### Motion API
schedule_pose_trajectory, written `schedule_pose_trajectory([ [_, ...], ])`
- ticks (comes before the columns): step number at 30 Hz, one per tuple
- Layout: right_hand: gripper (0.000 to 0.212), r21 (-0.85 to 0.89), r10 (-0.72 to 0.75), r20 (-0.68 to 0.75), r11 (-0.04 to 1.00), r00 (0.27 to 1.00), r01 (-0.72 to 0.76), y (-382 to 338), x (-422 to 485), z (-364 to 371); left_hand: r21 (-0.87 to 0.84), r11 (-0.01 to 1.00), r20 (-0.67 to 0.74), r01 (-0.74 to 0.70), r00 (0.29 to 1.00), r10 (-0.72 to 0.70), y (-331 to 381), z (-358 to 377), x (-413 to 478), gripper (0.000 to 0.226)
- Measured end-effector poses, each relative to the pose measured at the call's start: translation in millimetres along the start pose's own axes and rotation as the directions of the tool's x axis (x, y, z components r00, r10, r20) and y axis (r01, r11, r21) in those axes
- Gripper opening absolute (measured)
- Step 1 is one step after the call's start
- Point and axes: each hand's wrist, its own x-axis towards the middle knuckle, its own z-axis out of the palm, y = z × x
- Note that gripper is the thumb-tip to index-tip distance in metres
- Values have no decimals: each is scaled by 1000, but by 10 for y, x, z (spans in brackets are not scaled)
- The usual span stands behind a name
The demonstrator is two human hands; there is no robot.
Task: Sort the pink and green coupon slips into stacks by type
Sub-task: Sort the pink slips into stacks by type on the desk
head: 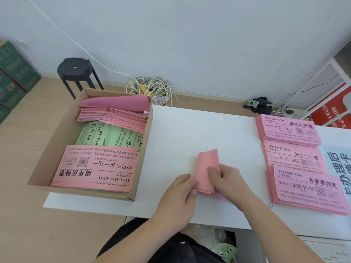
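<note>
Tabletop (180, 133); slips (206, 164) in both grips (176, 194) (228, 179), seemingly

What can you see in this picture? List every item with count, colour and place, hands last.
cardboard box: one, brown, table's left end
boxed pink slips: two piles, pink, box front and back
green slips: several, green, box middle
sorted stacks: three, pink, table's right side
held slips: small bundle, pink, table centre
table: one, white, centre
stool: one, black, behind box
cable tangle: one, white, by wall
left hand: one, pinching held slips
right hand: one, gripping held slips
</note>
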Motion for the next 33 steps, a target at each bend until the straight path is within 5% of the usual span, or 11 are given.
schedule_pose_trajectory([
  [5,34,-35,-12,-27,999,1000,12,24,17,39,-232,964,-70,131,986,-151,78,-35,195,23],
  [10,37,2,-4,-30,1000,1000,4,5,12,50,-178,975,-99,136,983,-156,144,6,252,33],
  [14,34,16,-10,-32,1000,999,11,9,10,30,-192,976,-116,103,985,-126,133,5,249,12],
  [20,32,-31,-22,-43,999,999,21,18,19,31,-393,858,-183,331,886,-426,-107,-187,224,22],
  [33,40,-83,-26,-17,996,1000,24,20,7,36,-25,999,-133,-28,991,24,-69,-228,102,52],
])
